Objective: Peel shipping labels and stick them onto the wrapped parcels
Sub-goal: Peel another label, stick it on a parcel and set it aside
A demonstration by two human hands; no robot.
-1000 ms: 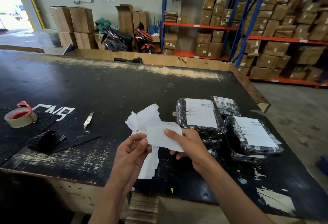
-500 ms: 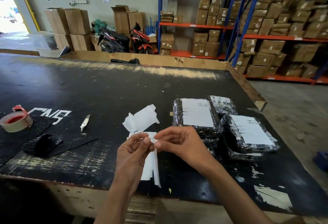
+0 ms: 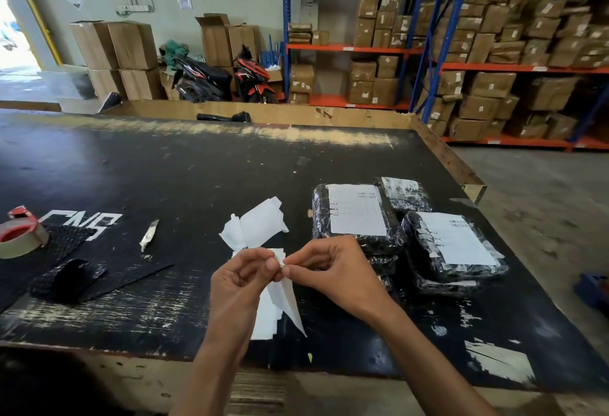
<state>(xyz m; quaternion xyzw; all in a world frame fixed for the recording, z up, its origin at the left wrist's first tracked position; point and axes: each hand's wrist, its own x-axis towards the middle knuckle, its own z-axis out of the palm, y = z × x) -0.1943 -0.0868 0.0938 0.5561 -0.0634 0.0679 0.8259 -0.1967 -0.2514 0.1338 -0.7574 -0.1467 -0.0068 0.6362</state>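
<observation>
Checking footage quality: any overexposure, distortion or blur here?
Head view: doorway at upper left blown out white; wide-angle lens bows the shelving; parcel labels too soft to read; both hands, left hand and right hand, fairly sharp.

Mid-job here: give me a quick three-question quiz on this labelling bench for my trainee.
1. True or false: both hands pinch the label sheet.
2. Which object lies at the table's far left edge: A tape roll, B scissors, C marker?
3. How many black wrapped parcels show a white label facing up?

Key: 1 true, left hand and right hand meet at its corner. 2 A, tape roll. 3 two: near parcel, far parcel.
</observation>
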